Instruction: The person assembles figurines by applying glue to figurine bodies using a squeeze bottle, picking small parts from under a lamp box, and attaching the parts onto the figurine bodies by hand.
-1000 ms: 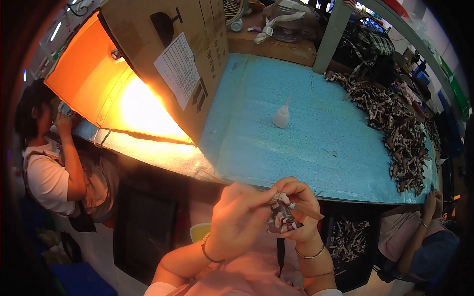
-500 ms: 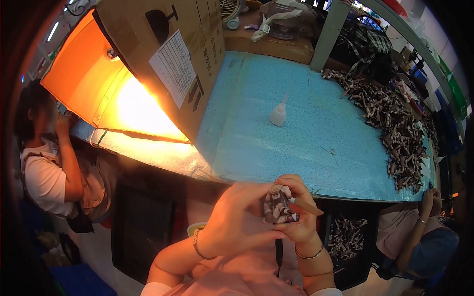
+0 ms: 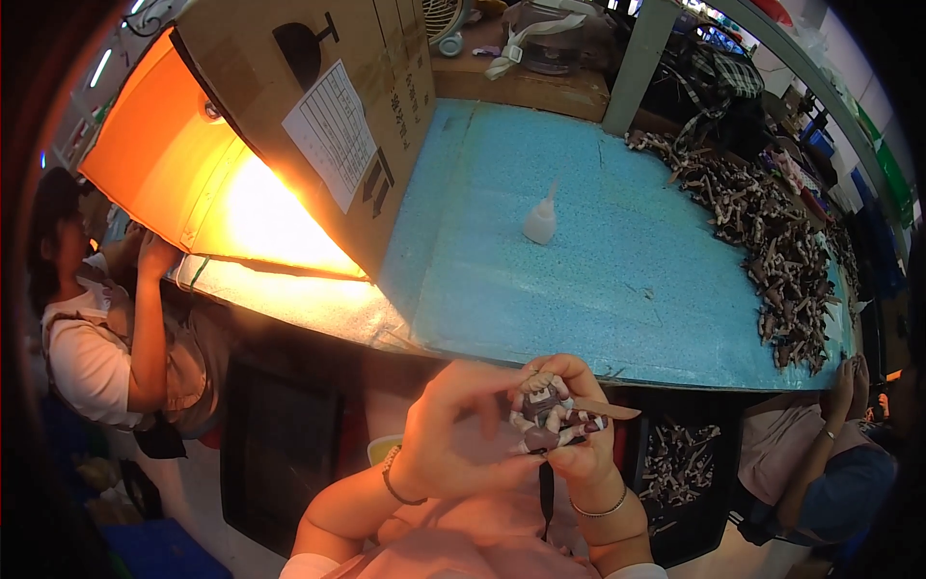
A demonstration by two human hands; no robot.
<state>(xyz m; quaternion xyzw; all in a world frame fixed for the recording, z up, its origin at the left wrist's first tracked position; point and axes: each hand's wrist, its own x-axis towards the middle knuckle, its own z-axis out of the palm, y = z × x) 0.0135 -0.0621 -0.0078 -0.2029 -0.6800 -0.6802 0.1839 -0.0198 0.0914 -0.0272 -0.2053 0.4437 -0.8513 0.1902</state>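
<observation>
Figure (image 3: 548, 417) sits pinched between both your hands, held close to your body just below the near edge of the worktop (image 3: 617, 261). Your right hand (image 3: 584, 434) is closed around it with a thin stick-like tool (image 3: 603, 409) lying across the fingers; your left hand (image 3: 453, 434) steadies it, thumb and fingertips pressed on its left side. Keep the left grip firm and low, so the tool tip stays free. Glue bottle (image 3: 540, 218) stands far on the blue mat; the parts heap (image 3: 772, 232) lies far right.
</observation>
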